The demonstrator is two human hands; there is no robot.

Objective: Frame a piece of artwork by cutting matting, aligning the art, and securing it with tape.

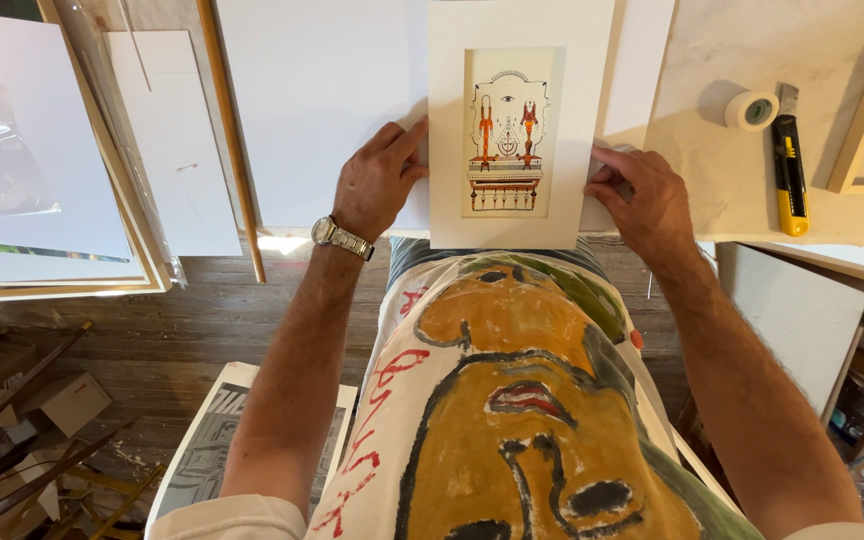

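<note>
A white mat board (452, 120) with a rectangular window lies on the table's near edge, framing a small print (507, 130) with orange figures and dark line ornament. My left hand (377, 180), a metal watch on its wrist, rests at the mat's left edge with the thumb touching it. My right hand (642, 195) pinches the mat's right edge with its fingertips. Both hands hold the mat flat over the print.
A large white board (322, 100) lies under the mat. A roll of white tape (752, 110) and a yellow utility knife (789, 170) sit at the right. Wooden frames (72, 280) and white boards lean at the left. Wooden floor below holds boxes and a print.
</note>
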